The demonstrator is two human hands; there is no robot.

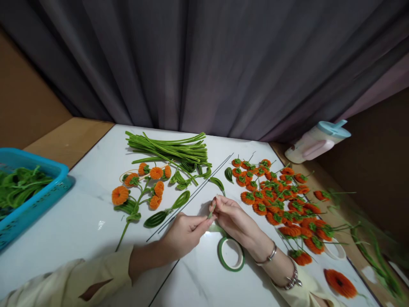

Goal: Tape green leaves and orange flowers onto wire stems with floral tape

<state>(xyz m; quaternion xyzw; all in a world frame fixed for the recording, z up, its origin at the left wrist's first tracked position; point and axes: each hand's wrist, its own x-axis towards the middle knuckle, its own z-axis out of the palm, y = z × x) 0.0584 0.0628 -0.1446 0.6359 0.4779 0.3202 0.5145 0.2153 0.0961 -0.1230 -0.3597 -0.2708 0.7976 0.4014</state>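
Note:
My left hand [182, 233] and my right hand [234, 218] meet near the middle of the white table. Both are closed in pinches on one thin green stem [210, 214], mostly hidden by the fingers. A curved green leaf [217, 183] rises just beyond my right fingertips. Below the hands lies a roll of green tape [221, 254], a green strip running up from it toward my right hand. Left of my hands rests a looped green leaf piece [156, 219]. Farther left lies an assembled branch [134, 209] with several orange flowers.
Green fuzzy stems [172, 149] lie in a bundle at the back. Many small orange flowers [275, 194] cover the right side. A blue basket [59, 179] stands left, a lidded cup [315, 143] back right. Thin dark wires [198, 187] lie diagonally mid-table.

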